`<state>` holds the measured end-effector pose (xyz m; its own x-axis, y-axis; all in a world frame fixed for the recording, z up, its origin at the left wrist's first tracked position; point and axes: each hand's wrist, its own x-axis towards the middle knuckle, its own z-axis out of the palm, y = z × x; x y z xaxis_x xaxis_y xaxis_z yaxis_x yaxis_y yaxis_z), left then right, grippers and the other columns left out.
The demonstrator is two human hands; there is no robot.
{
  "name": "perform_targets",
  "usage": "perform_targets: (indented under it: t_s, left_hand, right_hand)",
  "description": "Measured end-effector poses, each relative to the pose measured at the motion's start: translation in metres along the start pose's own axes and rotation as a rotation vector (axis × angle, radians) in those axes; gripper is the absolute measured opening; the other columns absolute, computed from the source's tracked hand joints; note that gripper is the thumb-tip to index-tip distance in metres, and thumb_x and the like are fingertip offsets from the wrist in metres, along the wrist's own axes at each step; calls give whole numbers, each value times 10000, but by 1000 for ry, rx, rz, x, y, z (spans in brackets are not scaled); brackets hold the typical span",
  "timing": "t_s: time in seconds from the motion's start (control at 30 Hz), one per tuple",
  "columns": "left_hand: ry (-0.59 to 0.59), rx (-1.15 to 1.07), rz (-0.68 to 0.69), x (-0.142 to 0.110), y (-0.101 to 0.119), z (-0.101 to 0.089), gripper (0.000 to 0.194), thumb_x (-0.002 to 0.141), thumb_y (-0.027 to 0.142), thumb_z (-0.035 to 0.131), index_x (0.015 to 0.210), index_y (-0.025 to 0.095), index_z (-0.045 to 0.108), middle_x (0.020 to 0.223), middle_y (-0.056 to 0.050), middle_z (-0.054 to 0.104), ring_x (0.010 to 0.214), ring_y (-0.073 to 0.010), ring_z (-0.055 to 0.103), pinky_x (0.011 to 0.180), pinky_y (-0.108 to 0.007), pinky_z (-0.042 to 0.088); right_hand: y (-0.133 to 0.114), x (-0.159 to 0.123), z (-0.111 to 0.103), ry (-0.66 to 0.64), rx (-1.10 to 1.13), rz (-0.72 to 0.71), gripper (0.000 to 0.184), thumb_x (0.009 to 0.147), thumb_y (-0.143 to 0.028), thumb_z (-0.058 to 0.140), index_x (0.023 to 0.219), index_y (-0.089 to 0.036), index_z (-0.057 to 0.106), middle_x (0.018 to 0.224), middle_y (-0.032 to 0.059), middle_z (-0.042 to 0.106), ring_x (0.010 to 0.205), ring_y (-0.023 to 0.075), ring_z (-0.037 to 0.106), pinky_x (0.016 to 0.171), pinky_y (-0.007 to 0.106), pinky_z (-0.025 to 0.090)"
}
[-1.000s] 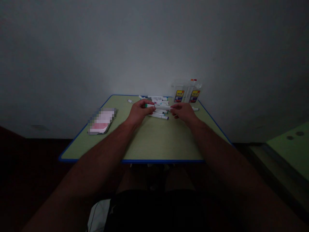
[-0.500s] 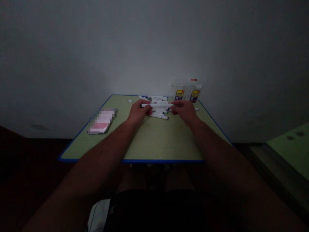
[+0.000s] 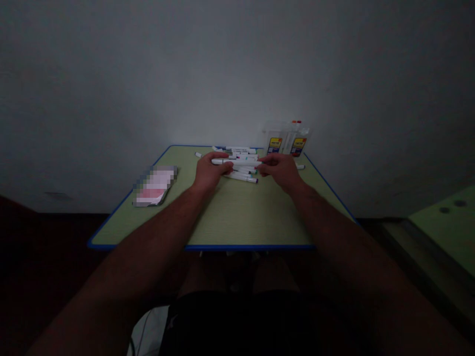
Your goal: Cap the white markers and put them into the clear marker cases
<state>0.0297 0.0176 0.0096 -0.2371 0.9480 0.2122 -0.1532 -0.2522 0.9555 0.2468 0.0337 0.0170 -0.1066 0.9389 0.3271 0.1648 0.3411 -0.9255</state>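
A white marker pen [image 3: 243, 162] lies level across both hands, just above a pile of similar white markers [image 3: 243, 177]. My left hand [image 3: 208, 172] is closed around its left part, thumb below and fingers above. The thumb and fingers of my right hand [image 3: 281, 169] pinch its right end. The tip there is partly covered by the fingers. Beneath and behind the held pen, the piled markers show coloured end caps, among them purple, green and red.
A clear plastic marker case [image 3: 284, 138] with yellow labels and a few orange-red tipped pens stands at the back right. On the left of the blue-edged table [image 3: 245, 217] lies a phone-like flat object [image 3: 154, 188], its face pixelated. A grey wall [image 3: 237, 74] rises behind.
The held marker has shifted slightly left, with its left end now farther over my left hand. My right hand still grips the right end. The pile looks unchanged.
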Motion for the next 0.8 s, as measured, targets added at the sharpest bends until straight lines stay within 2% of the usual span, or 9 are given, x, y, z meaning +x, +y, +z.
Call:
perform_targets:
  t_s: [0.13,0.5,0.8]
  left_hand:
    - [14,7,24,0,-1,2,344,599,106,826,923,111,711,671,-20,679,545,-118,626,547,-245,556]
    - [11,51,54,-1,1,3,378,594,126,817,958,108,719,642,-9,678,527,-114,612,538,-242,547]
    - [-42,19,92,0,-4,-1,370,578,167,835,922,130,704,760,-27,724,605,-128,659,611,-264,580]
  right_hand:
    - [0,1,-2,5,-23,-10,318,638,-310,859,876,-129,751,666,42,702,574,144,644,588,311,573]
    - [-4,0,0,21,-31,-8,240,647,-229,831,850,-126,755,636,34,692,542,140,631,572,303,559]
    - [-8,-2,-3,10,-53,-18,274,658,-277,833,876,-131,756,649,41,704,557,147,643,576,311,573]
